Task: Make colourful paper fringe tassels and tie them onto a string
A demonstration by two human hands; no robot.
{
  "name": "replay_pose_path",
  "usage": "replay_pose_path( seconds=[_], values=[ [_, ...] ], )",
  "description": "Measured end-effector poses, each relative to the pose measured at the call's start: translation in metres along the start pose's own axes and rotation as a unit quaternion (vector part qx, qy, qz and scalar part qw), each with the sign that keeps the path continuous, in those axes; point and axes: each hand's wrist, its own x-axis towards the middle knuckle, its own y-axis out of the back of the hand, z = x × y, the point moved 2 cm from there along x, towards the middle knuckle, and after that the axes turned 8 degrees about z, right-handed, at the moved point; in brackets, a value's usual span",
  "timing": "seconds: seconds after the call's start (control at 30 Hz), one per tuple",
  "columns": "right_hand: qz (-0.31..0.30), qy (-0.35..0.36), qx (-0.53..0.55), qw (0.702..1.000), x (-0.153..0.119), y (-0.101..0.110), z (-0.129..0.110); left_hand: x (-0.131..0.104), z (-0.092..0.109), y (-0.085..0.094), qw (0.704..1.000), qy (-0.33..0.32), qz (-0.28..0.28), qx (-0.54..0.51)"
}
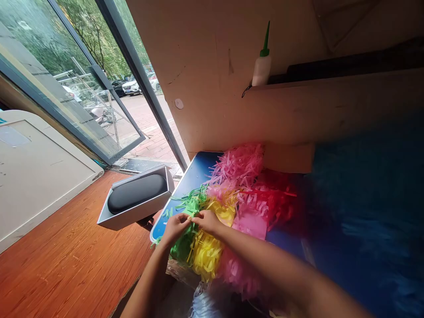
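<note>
My left hand [176, 226] and my right hand [208, 221] meet over the green fringed paper [193, 203] near the left edge of the blue table [206, 164]. Fingers of both hands are pinched on the green strips, with the fingertips almost touching. Just right of the green lies yellow fringed paper [208, 258], partly under my right hand and forearm. Pink fringed paper [240, 165] is heaped farther back, and red fringed paper [281, 201] sits to its right. My right forearm crosses over more pink paper.
An open white box holding a black oval case [137, 193] stands left of the table. White fringed material [203, 302] hangs below the front edge. A green-capped glue bottle [262, 68] stands on the wall ledge. Glass doors [99, 110] and a white board [43, 176] are at left.
</note>
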Motion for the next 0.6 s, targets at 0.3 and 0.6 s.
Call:
replay_pose_path(
  seconds=[0.3, 0.6],
  values=[
    [0.013, -0.045, 0.029, 0.998, 0.007, -0.002, 0.001, -0.006, -0.005, -0.003, 0.995, -0.029, 0.078, 0.056],
    [0.029, -0.087, 0.026, 0.995, 0.008, -0.005, 0.011, -0.021, -0.014, -0.022, 0.989, -0.034, 0.047, 0.138]
  ],
)
